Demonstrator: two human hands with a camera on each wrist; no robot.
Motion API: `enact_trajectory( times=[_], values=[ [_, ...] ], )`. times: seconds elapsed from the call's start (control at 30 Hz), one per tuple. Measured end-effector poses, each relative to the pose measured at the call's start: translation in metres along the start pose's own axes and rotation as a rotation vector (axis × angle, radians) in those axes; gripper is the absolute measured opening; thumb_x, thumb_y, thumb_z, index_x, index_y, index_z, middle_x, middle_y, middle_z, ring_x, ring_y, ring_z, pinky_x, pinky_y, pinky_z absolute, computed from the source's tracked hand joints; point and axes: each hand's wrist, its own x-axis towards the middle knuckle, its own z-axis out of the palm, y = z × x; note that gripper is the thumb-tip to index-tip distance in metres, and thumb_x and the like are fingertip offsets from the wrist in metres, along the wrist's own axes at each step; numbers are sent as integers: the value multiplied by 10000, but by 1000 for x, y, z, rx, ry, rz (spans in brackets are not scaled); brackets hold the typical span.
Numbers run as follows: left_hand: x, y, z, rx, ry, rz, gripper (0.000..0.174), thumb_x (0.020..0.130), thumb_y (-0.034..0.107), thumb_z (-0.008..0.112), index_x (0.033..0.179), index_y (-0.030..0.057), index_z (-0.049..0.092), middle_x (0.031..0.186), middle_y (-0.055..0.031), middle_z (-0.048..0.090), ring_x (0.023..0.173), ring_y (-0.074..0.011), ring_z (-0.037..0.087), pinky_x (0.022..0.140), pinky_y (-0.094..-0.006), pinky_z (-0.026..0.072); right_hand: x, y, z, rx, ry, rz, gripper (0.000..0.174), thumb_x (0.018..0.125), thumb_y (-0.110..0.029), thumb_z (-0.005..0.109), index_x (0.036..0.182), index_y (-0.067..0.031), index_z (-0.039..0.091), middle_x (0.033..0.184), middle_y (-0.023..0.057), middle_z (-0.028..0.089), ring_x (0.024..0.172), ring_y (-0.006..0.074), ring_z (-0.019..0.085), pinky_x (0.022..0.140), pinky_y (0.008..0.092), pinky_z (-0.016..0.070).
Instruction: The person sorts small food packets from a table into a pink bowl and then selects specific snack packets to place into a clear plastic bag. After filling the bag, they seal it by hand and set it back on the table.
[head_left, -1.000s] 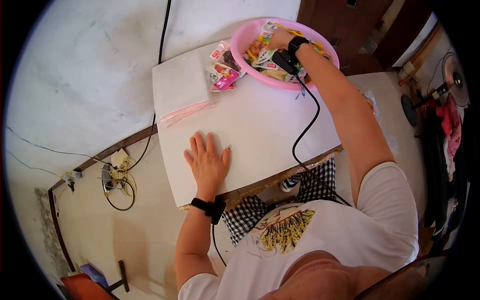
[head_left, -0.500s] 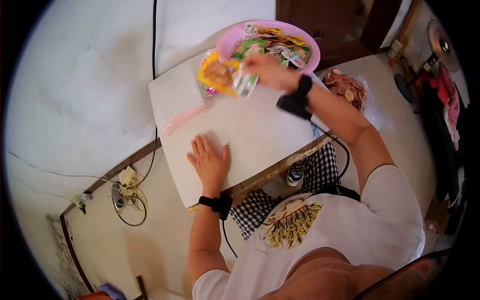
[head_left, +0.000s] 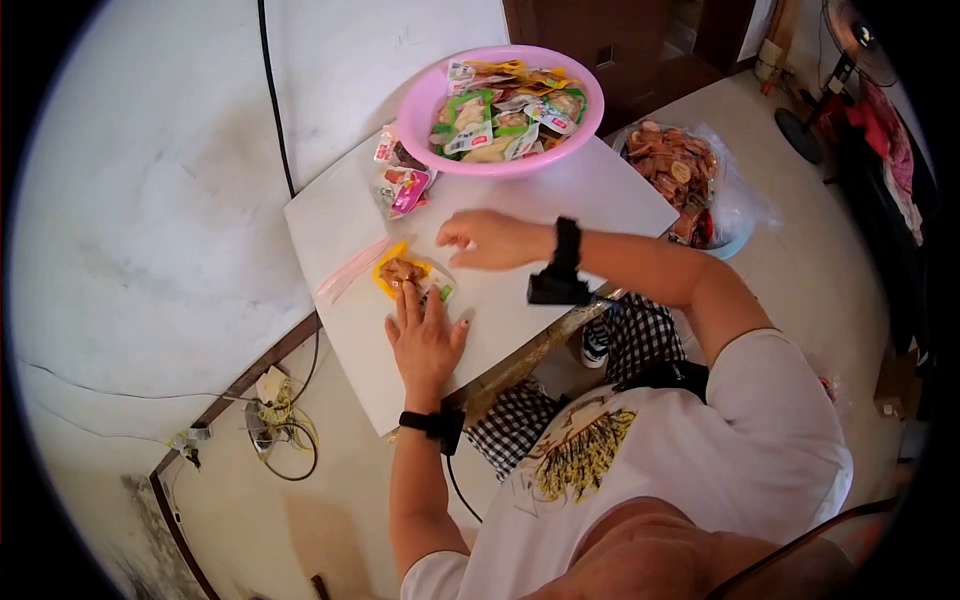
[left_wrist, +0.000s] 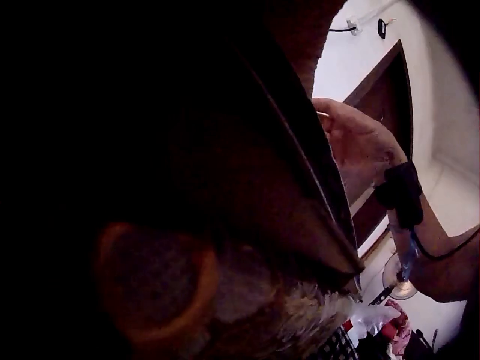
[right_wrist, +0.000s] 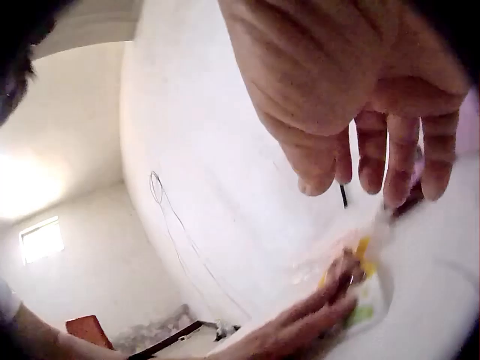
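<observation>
A yellow-edged snack packet point(head_left: 399, 272) with brown pieces inside lies on the white tabletop point(head_left: 540, 280). The fingers of my left hand point(head_left: 424, 350) are extended, their tips resting on the packet's near part. To its right my right hand point(head_left: 492, 240) is over the table with loosely bent fingers and nothing in them. In the right wrist view, the fingers point(right_wrist: 401, 161) of that hand hang apart, with the packet point(right_wrist: 365, 296) and left hand below. Beyond them stands a pink basin point(head_left: 416, 120) full of sealed food packets point(head_left: 500, 115). The left wrist view is mostly dark.
Pink and red packets point(head_left: 405, 190) lie left of the basin. A strip of clear, pink-edged plastic point(head_left: 352, 272) is near the table's left side, by the wall point(head_left: 170, 180). Past the right edge, a big bag of brown food point(head_left: 672, 170) sits low. A fan point(head_left: 848, 45) stands farther right.
My right hand has come from the basin with the yellow-edged packet, crossed toward my left hand and let it go. The packet now lies under my left fingertips. The head view has shifted.
</observation>
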Motion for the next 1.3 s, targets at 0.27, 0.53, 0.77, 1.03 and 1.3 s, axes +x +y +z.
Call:
enact_trajectory(
  times=[0.27, 0.53, 0.77, 1.03, 1.3],
  values=[
    [1, 0, 0, -18, 35, -8, 626, 791, 400, 635, 1317, 87, 505, 1488, -194, 316, 1373, -325, 303, 1058, -545, 244, 29, 97, -197, -470, 394, 186, 282, 795, -298, 614, 857, -24, 645, 843, 198, 642, 814, 339, 627, 732, 421, 490],
    [3, -5, 1, -32, 34, -33, 618, 806, 396, 612, 1326, 83, 497, 1483, -188, 325, 1357, -332, 319, 1057, -531, 254, 40, 147, -227, -759, 152, 567, 480, 779, -444, 636, 959, 0, 671, 956, 234, 652, 886, 356, 638, 773, 420, 499],
    [4, -5, 0, -37, 20, -59, 619, 805, 348, 624, 1347, 87, 480, 1493, -173, 316, 1359, -332, 318, 1072, -510, 253, 38, 174, -244, -802, 165, 565, 359, 847, -320, 580, 925, 19, 670, 918, 239, 647, 854, 366, 630, 762, 429, 497],
    [1, -2, 0, -71, 61, -40, 616, 801, 321, 633, 1346, 84, 476, 1491, -172, 321, 1352, -338, 329, 1075, -513, 251, 2, 129, -260, -121, 497, 553, 309, 925, -264, 537, 976, 25, 633, 833, 132, 655, 759, 215, 634, 665, 314, 515],
    [0, -3, 2, -48, 140, -18, 567, 791, 342, 655, 1267, 63, 523, 1467, -172, 359, 1346, -330, 337, 1014, -519, 302, -12, 50, -220, 316, 246, 300, 340, 982, -271, 514, 1185, 2, 533, 1037, 39, 624, 902, 74, 613, 784, 247, 546]
  ],
)
